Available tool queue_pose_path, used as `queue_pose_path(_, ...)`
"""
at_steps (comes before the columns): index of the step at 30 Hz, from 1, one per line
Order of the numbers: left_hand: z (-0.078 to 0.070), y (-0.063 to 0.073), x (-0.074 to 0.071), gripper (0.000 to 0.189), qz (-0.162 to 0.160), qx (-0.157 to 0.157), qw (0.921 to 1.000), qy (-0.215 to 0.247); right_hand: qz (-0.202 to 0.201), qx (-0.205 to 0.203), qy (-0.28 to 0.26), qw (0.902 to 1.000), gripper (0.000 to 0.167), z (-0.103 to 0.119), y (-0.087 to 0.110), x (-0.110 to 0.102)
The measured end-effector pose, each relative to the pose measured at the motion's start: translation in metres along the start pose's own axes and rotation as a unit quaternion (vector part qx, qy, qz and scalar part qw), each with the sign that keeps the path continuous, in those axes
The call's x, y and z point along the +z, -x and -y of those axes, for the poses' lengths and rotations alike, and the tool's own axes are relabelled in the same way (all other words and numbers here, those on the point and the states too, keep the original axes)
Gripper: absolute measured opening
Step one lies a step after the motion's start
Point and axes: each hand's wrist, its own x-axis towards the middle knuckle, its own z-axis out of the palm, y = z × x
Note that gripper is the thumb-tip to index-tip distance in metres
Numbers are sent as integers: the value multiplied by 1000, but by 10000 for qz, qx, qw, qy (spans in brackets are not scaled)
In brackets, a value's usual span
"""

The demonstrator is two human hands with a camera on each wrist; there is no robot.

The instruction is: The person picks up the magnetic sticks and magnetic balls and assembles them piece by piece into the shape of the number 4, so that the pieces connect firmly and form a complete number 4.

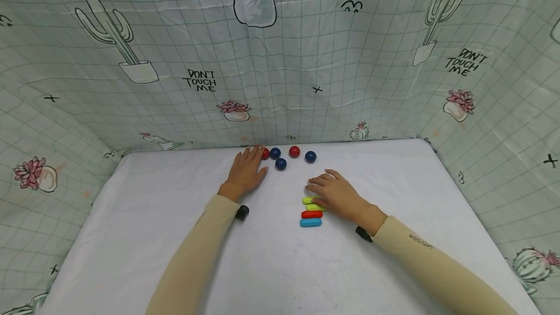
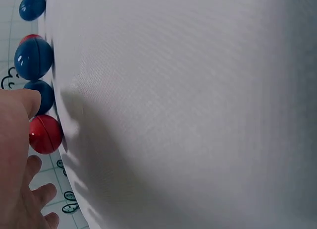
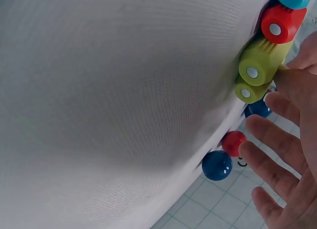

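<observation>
My left hand (image 1: 246, 173) lies at the far side of the table with its fingers extended, beside a red ball (image 1: 266, 153). In the left wrist view its thumb overlaps a blue ball (image 2: 47, 96); whether they touch I cannot tell. My right hand (image 1: 341, 197), fingers apart and slightly bent, hovers over a row of stubby, highlighter-like sticks. Its thumb rests at a yellow-green stick (image 3: 260, 63); no grip shows. A second yellow-green stick (image 1: 308, 200) lies beyond it. Nearer lie a red stick (image 1: 311, 214) and a light blue stick (image 1: 310, 222).
Another blue ball (image 1: 281, 164) sits in front of the back row, with a red ball (image 1: 294, 151) and a blue ball (image 1: 310, 156) to its right. A white cloth covers the table (image 1: 280, 266). Behind it hangs a grid-patterned curtain (image 1: 288, 52) with cactus drawings.
</observation>
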Motion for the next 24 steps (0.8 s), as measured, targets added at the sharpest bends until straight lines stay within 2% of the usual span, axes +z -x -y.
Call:
queue_pose_path(8,-3,-3,1,63,-88,50,9998,-195,-339,-278,-98,9990,32,3,-2,1)
queue_pose_path(13,-5,-4,0,58,-327,218,9983,-434,-379,-422,-35,9984,25,4,-2,1)
queue_pose_path(17,-4,-5,-2,55,-523,335,9962,-610,-346,-393,-43,9986,22,4,-2,0)
queue_pose_path(24,-3,-8,-1,48,-776,301,9943,-673,-370,-329,-102,9987,20,5,-3,0)
